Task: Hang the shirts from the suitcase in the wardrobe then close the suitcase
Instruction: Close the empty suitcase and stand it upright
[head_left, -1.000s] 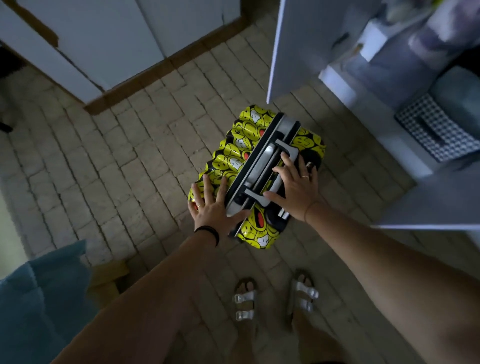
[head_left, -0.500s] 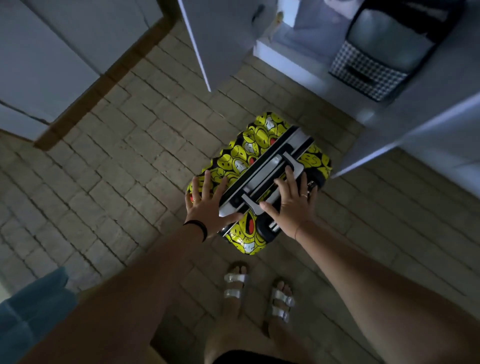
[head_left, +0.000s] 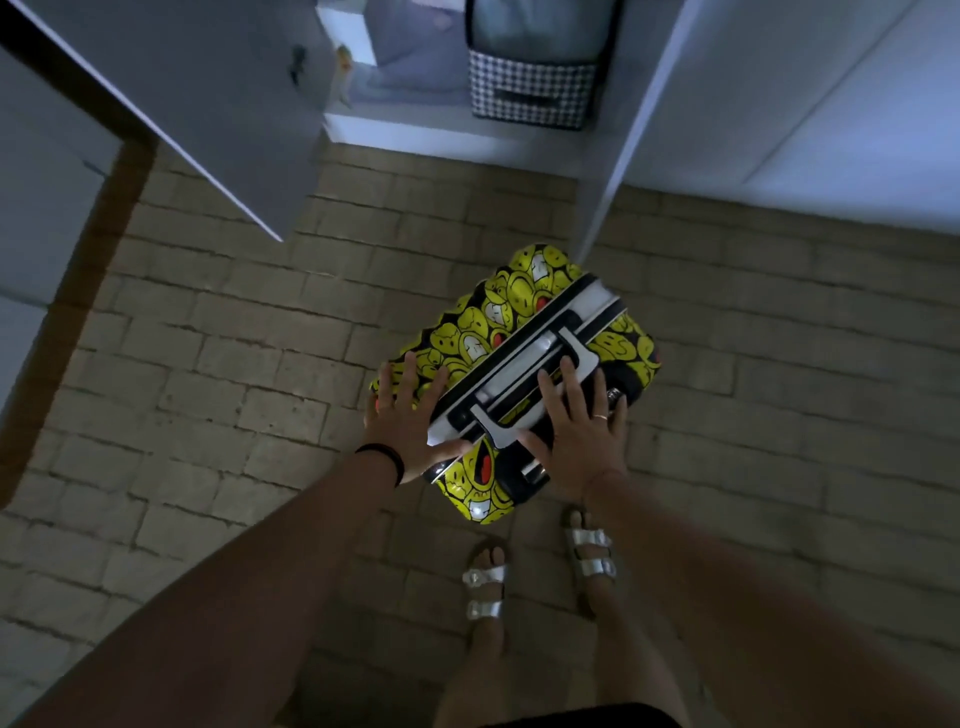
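Note:
A yellow suitcase (head_left: 511, 306) printed with smiley faces stands upright and closed on the brick floor in front of the wardrobe. Its grey top carries a white handle (head_left: 537, 379). My left hand (head_left: 408, 421) lies flat with spread fingers against the suitcase's left side, thumb on the top edge. My right hand (head_left: 582, 426) rests with straight fingers on the top beside the handle. No shirts are visible.
The wardrobe (head_left: 447, 119) stands open ahead, its left door (head_left: 208, 104) and right door (head_left: 644, 119) swung out over the floor. A checkered storage box (head_left: 530, 83) sits on its bottom shelf. My feet in silver sandals (head_left: 540, 571) stand just behind the suitcase.
The view has swung round towards the wardrobe, which now sits straight ahead. Both hands keep their places on the suitcase, which stays upright.

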